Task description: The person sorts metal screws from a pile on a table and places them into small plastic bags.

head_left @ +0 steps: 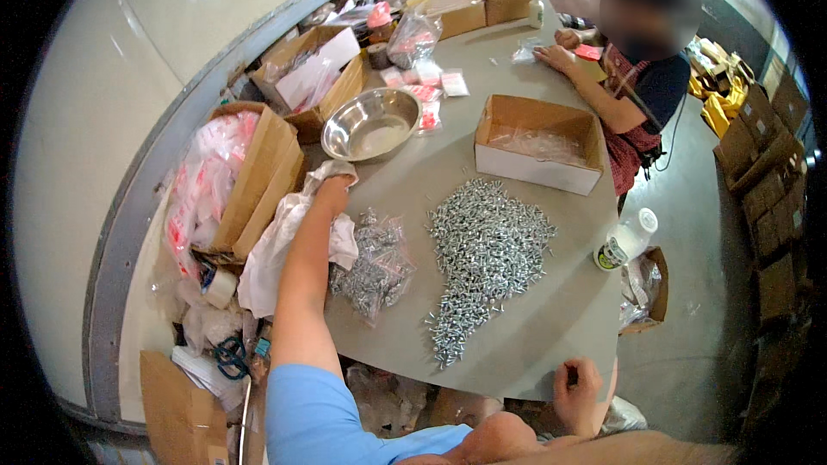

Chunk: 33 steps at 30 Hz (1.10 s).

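My left arm reaches across the table's left side, and my left hand [339, 182] grips the upper end of a crumpled white cloth [284, 245], its fingertips partly hidden in the folds. Just beyond that hand stands a shiny steel bowl [372, 145]. Beside my left forearm lie clear plastic bags of small screws [376, 263]. A large heap of loose silver screws [487, 250] spreads over the middle of the table. My right hand [579, 386] rests at the near table edge, its fingers loosely curled with nothing seen in them.
An open carton [541, 151] with clear bags sits beyond the heap; a white-capped bottle [625, 239] stands at the right edge. Cartons of plastic bags [250, 181] line the left side. Across the table, a co-worker [642, 77] handles a small bag. Red-and-white packets [428, 96] lie behind the bowl.
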### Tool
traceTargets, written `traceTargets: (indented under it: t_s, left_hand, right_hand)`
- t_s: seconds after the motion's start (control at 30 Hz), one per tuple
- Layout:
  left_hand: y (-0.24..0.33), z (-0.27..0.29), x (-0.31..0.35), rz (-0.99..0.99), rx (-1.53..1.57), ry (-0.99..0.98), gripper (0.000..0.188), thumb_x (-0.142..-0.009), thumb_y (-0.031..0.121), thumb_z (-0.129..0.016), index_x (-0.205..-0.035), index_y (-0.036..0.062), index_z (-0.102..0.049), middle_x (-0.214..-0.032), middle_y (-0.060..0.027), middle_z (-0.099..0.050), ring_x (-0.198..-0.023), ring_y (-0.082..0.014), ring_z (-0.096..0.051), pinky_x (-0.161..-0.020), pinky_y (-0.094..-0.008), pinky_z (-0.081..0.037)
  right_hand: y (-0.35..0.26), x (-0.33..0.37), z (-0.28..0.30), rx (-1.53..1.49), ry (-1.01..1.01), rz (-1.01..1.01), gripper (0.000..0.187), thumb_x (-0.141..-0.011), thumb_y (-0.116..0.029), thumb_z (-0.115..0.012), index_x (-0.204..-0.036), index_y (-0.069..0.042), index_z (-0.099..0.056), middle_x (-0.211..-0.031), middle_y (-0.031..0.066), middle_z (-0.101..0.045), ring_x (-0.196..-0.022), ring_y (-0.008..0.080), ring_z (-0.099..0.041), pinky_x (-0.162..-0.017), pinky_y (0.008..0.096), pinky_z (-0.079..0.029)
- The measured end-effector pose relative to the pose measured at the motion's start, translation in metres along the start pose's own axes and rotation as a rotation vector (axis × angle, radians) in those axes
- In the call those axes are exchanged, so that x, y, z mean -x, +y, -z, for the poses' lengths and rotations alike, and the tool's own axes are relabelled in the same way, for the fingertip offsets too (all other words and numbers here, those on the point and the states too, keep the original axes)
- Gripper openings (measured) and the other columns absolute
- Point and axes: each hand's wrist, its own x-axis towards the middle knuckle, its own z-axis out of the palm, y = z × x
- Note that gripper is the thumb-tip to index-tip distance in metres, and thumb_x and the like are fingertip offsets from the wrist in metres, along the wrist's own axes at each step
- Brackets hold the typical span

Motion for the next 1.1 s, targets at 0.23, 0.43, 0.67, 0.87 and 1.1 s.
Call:
traceTargets:
  t_s: [0.23, 0.43, 0.67, 0.87, 1.1]
  left_hand:
    - [-0.009, 0.069, 0.026, -0.137, -0.214, 0.362, 0.031, -0.077, 0.001, -0.049, -0.102, 0.0056, -0.067, -0.096, -0.018, -0.062, -0.09, -0.0379, -0.059, -0.081, -0.0443, -0.046]
    - [0.054, 0.189, 0.165, -0.148, -0.162, 0.646, 0.043, -0.076, -0.004, -0.043, -0.114, 0.0027, -0.062, -0.12, -0.023, -0.055, -0.11, -0.0385, -0.052, -0.096, -0.0395, -0.04]
    - [0.044, 0.245, 0.393, 0.213, 0.624, 1.172, 0.047, -0.082, -0.005, -0.038, -0.128, -0.0061, -0.047, -0.131, -0.0188, -0.049, -0.119, -0.0275, -0.05, -0.099, -0.0368, -0.04]
    - [0.027, 0.184, 0.515, 0.637, 0.801, 0.954, 0.047, -0.079, -0.002, -0.048, -0.126, -0.0003, -0.051, -0.115, -0.0124, -0.06, -0.1, -0.0192, -0.059, -0.088, -0.0302, -0.047]
    - [0.04, 0.029, 0.507, 0.532, 0.766, 0.242, 0.049, -0.073, -0.008, -0.044, -0.117, 0.0021, -0.06, -0.126, -0.0153, -0.056, -0.116, -0.0249, -0.052, -0.102, -0.0317, -0.035]
  right_hand:
    - [0.003, -0.002, -0.008, -0.061, 0.035, 0.054, 0.01, -0.074, -0.002, -0.062, -0.08, -0.005, -0.054, -0.071, 0.0134, -0.055, -0.065, 0.034, -0.053, -0.058, 0.0408, -0.043]
    - [0.005, 0.002, -0.006, -0.082, -0.007, 0.014, 0.008, -0.076, -0.001, -0.061, -0.079, -0.002, -0.054, -0.072, 0.014, -0.055, -0.065, 0.032, -0.053, -0.059, 0.0385, -0.043]
    - [0.004, 0.0, -0.011, -0.087, -0.024, 0.13, 0.006, -0.082, -0.003, -0.059, -0.081, 0.0, -0.054, -0.071, 0.0119, -0.053, -0.061, 0.0215, -0.05, -0.058, 0.0312, -0.042]
    - [0.014, 0.006, -0.013, -0.143, -0.122, -0.016, 0.007, -0.084, -0.005, -0.059, -0.083, 0.0, -0.055, -0.073, 0.0116, -0.055, -0.065, 0.0213, -0.052, -0.061, 0.0313, -0.044]
    - [0.01, 0.002, -0.012, -0.046, -0.094, 0.141, 0.011, -0.087, -0.007, -0.058, -0.082, 0.001, -0.053, -0.068, 0.0066, -0.051, -0.06, 0.0144, -0.047, -0.058, 0.0276, -0.042]
